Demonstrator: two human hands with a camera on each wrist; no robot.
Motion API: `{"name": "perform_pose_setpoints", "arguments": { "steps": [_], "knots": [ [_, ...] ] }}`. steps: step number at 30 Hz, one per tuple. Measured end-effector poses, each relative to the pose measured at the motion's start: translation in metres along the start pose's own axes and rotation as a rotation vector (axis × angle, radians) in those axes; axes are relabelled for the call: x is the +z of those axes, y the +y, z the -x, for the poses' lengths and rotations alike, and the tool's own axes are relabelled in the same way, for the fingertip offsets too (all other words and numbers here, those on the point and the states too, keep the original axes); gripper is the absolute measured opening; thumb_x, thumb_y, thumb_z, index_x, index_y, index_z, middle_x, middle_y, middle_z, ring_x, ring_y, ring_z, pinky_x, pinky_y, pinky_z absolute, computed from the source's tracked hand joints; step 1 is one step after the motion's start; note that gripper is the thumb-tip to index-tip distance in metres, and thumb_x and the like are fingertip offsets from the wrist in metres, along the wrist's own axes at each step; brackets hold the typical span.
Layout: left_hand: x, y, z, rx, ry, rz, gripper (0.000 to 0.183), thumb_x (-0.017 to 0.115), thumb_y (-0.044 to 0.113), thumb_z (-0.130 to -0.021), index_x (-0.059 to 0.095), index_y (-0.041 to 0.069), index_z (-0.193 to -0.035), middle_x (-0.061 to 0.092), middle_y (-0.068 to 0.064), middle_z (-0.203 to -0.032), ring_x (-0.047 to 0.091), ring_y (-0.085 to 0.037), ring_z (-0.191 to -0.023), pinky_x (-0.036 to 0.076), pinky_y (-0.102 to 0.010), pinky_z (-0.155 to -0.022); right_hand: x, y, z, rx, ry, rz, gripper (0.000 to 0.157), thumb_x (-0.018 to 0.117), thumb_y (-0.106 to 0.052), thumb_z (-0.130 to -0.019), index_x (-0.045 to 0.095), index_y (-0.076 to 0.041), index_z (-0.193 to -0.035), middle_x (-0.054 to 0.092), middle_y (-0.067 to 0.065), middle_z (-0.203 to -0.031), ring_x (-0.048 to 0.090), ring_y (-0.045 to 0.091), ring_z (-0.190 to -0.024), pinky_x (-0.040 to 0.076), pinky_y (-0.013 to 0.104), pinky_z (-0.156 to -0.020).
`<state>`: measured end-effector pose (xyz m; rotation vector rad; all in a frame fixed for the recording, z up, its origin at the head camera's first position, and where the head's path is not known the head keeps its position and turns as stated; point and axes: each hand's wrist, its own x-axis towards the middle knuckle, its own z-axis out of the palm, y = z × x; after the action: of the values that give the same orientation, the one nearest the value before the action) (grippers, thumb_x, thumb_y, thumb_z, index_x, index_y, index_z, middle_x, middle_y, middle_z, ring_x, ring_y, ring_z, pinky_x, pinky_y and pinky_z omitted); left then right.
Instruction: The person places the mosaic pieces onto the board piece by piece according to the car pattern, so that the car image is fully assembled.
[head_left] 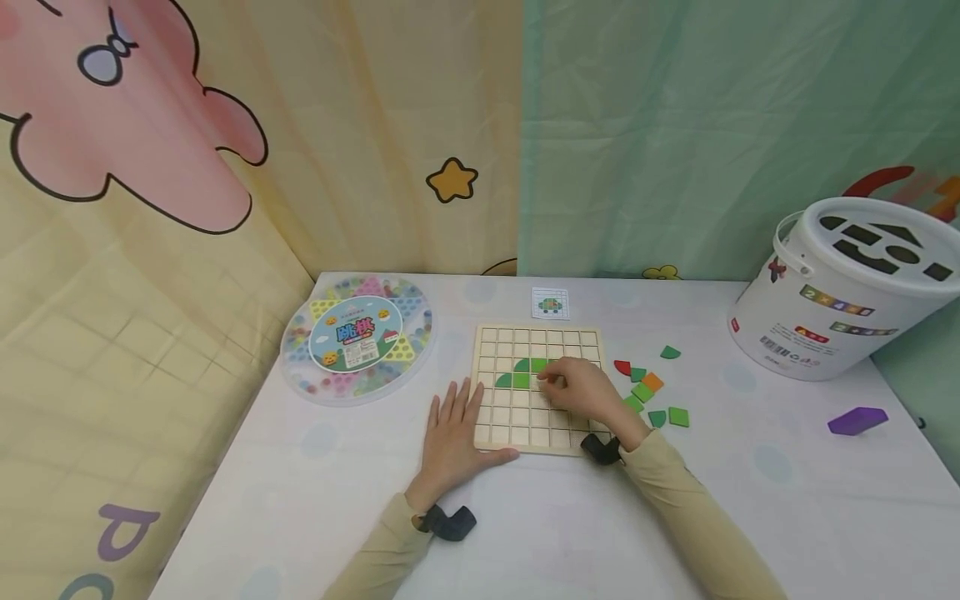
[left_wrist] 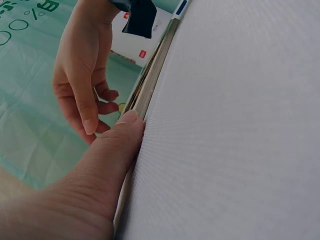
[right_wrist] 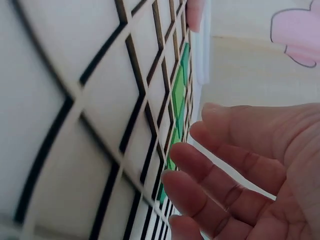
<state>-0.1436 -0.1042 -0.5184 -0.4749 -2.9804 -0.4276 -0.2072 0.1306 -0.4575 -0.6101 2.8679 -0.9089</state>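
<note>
A pale wooden grid board (head_left: 517, 417) lies on the table. Green tiles sit in several of its cells, among them a light green square (head_left: 521, 381) and a darker green quarter circle (head_left: 504, 381). My left hand (head_left: 452, 442) spreads flat at the board's left front corner, its thumb (left_wrist: 112, 155) lying along the front edge. Over the board, beside the green tiles, is my right hand (head_left: 585, 390). Its fingers (right_wrist: 195, 165) are loosely bent, thumb close to the index finger, and no tile shows between them.
Loose green, red and orange tiles (head_left: 678, 417) lie right of the board. A small picture card (head_left: 551, 303) is behind it. At left is a round game box (head_left: 356, 333); at right stand a white bucket (head_left: 832, 308) and a purple block (head_left: 857, 421).
</note>
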Motion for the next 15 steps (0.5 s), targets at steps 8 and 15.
{"name": "perform_pose_setpoints", "arguments": {
  "steps": [8, 15],
  "knots": [
    [-0.001, 0.001, 0.001, 0.004, 0.005, 0.001, 0.115, 0.055, 0.081, -0.068, 0.023, 0.008, -0.151, 0.017, -0.013, -0.156, 0.008, -0.031, -0.142, 0.004, -0.051, -0.112, -0.024, 0.033, 0.025, 0.051, 0.082, -0.028, 0.013, 0.068, -0.017, -0.089, 0.074, -0.007, -0.094, 0.065, -0.001, -0.083, 0.049, 0.013, -0.061, 0.041, 0.030, -0.053],
    [0.000, 0.000, 0.001, 0.003, 0.008, 0.005, 0.115, 0.056, 0.080, -0.069, 0.023, 0.008, -0.151, 0.017, -0.013, -0.156, 0.007, -0.031, -0.143, 0.004, -0.051, -0.112, -0.047, 0.066, 0.045, 0.186, 0.154, 0.025, 0.015, 0.068, -0.018, -0.088, 0.073, -0.004, -0.095, 0.068, 0.009, -0.091, 0.059, 0.022, -0.074, 0.047, 0.036, -0.060]
  ]
}}
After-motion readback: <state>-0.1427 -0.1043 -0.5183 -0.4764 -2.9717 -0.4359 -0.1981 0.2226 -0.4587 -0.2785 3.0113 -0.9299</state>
